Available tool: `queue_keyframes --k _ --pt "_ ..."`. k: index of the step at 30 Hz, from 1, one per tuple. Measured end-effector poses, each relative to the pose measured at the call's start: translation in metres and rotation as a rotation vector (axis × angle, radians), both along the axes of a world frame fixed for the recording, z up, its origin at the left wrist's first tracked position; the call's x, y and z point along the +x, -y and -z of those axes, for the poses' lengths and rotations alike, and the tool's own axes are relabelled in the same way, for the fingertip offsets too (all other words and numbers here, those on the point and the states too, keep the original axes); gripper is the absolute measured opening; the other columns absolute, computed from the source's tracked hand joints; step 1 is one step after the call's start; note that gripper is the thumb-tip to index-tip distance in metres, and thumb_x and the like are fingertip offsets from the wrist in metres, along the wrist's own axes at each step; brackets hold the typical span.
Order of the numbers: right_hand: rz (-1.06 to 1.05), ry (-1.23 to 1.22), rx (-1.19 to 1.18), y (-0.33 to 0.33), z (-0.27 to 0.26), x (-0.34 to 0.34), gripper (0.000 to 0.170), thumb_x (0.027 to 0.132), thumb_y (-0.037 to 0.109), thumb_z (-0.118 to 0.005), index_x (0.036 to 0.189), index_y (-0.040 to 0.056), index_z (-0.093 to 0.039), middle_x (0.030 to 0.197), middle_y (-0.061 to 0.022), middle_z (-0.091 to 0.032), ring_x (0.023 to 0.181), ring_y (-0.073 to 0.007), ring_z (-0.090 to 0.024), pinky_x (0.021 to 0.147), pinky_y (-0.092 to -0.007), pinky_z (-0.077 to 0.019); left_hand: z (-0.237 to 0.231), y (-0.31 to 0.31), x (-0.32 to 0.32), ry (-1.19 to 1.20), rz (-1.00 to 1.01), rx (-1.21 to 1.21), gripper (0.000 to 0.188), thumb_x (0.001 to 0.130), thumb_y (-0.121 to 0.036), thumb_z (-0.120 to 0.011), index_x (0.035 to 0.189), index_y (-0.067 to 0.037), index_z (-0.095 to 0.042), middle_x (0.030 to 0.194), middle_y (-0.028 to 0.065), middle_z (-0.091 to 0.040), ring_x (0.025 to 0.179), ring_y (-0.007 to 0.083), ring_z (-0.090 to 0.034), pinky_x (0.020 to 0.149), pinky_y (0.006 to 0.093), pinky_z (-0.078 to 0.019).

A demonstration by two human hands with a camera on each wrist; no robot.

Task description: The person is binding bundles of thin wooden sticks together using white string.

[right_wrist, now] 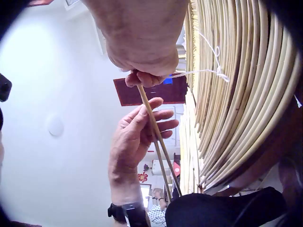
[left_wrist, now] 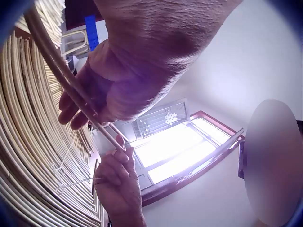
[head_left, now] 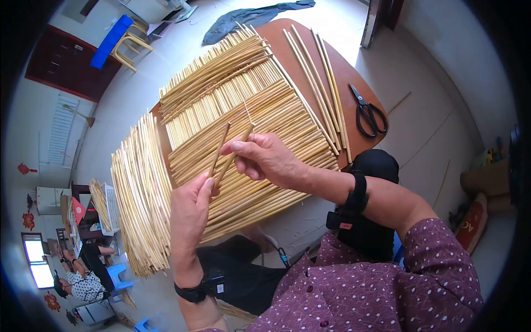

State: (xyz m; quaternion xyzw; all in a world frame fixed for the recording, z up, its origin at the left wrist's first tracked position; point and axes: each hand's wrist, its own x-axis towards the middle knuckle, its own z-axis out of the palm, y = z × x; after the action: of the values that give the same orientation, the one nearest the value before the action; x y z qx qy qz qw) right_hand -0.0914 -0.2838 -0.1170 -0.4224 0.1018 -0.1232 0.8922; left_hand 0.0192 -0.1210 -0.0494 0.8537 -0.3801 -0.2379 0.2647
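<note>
Two thin reed sticks slant between my hands over a mat of reed sticks (head_left: 238, 149). My left hand (head_left: 191, 207) pinches both of them between thumb and fingers, as the right wrist view also shows. Near the upper end of the thicker stick (head_left: 230, 160), my right hand (head_left: 271, 159) grips it with thumb and curled fingers. The darker stick (head_left: 220, 149) has its upper end free beside that hand. A white string (right_wrist: 203, 72) runs from my right fingers to a knot on the mat. More string (left_wrist: 71, 147) lies across the mat's reeds.
The mat rests on a brown table (head_left: 276, 34), with a bundle of reeds (head_left: 210, 74) across its far part. Several loose reeds (head_left: 316, 83) and black-handled scissors (head_left: 369, 119) lie on the right. Another reed stack (head_left: 141, 193) stands left. A person (head_left: 83, 282) sits in the background.
</note>
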Motion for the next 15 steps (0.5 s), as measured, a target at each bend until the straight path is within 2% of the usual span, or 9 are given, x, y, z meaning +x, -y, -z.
queue_keyframes --k 1,2,3,5,7,11,15 --pt "-0.002 -0.004 0.006 -0.0001 0.0005 0.0004 0.027 0.096 0.025 -0.051 0.105 0.0024 -0.063 0.067 -0.0018 -0.055 0.049 -0.0050 -0.046 0.042 -0.0165 -0.0374 0.0021 0.0008 -0.0010 -0.079 -0.033 -0.017 0.028 0.096 -0.017 -0.048 0.115 0.000 -0.061 0.086 0.0093 -0.069 0.078 0.0130 -0.066 0.069 0.0249 -0.0527" --pt "-0.010 -0.021 0.011 -0.0010 0.0013 0.0010 0.028 0.096 0.025 -0.051 0.106 0.0023 -0.063 0.067 -0.0020 -0.055 0.049 -0.0052 -0.046 0.042 -0.0168 -0.0374 0.0040 0.0026 -0.0034 -0.147 -0.102 -0.095 0.025 0.095 -0.015 -0.050 0.110 0.000 -0.063 0.078 0.0081 -0.068 0.074 0.0122 -0.065 0.065 0.0240 -0.0496" --pt "-0.016 -0.036 0.016 -0.0016 0.0004 0.0010 0.028 0.096 0.026 -0.052 0.106 0.0023 -0.063 0.067 -0.0022 -0.055 0.049 -0.0053 -0.046 0.042 -0.0171 -0.0374 0.0046 0.0027 -0.0024 -0.148 -0.104 -0.092 0.025 0.095 -0.015 -0.050 0.110 0.000 -0.063 0.078 0.0081 -0.068 0.074 0.0122 -0.065 0.065 0.0240 -0.0496" --pt "-0.026 -0.048 0.030 -0.0022 -0.0010 -0.0007 0.028 0.095 0.026 -0.052 0.103 0.0012 -0.062 0.067 -0.0024 -0.056 0.049 -0.0054 -0.047 0.043 -0.0171 -0.0383 0.0056 0.0024 -0.0003 -0.320 -0.122 -0.143 0.027 0.096 -0.015 -0.049 0.112 0.002 -0.061 0.081 0.0083 -0.068 0.075 0.0130 -0.065 0.066 0.0240 -0.0502" --pt "-0.024 -0.077 -0.083 -0.0025 0.0022 0.0001 0.028 0.095 0.027 -0.053 0.098 0.0006 -0.061 0.067 -0.0023 -0.057 0.050 -0.0053 -0.049 0.043 -0.0169 -0.0390 0.0056 0.0043 -0.0008 -0.355 -0.115 -0.143 0.027 0.096 -0.015 -0.048 0.113 0.003 -0.061 0.083 0.0087 -0.068 0.075 0.0135 -0.066 0.066 0.0241 -0.0505" --pt "-0.004 -0.057 -0.045 -0.0028 0.0044 0.0012 0.027 0.095 0.027 -0.053 0.093 0.0010 -0.060 0.067 -0.0022 -0.058 0.050 -0.0051 -0.050 0.043 -0.0168 -0.0392 0.0057 0.0046 0.0001 -0.422 -0.083 -0.144 0.028 0.096 -0.015 -0.048 0.113 0.004 -0.060 0.088 0.0095 -0.068 0.075 0.0138 -0.066 0.067 0.0240 -0.0508" --pt "-0.030 -0.078 -0.082 -0.0032 0.0026 0.0011 0.030 0.095 0.026 -0.052 0.107 -0.0006 -0.060 0.067 -0.0013 -0.056 0.049 -0.0047 -0.050 0.043 -0.0168 -0.0386 0.0081 0.0029 -0.0005 -0.460 -0.066 -0.149 0.027 0.096 -0.015 -0.048 0.110 0.004 -0.060 0.086 0.0090 -0.067 0.073 0.0130 -0.065 0.066 0.0232 -0.0505"
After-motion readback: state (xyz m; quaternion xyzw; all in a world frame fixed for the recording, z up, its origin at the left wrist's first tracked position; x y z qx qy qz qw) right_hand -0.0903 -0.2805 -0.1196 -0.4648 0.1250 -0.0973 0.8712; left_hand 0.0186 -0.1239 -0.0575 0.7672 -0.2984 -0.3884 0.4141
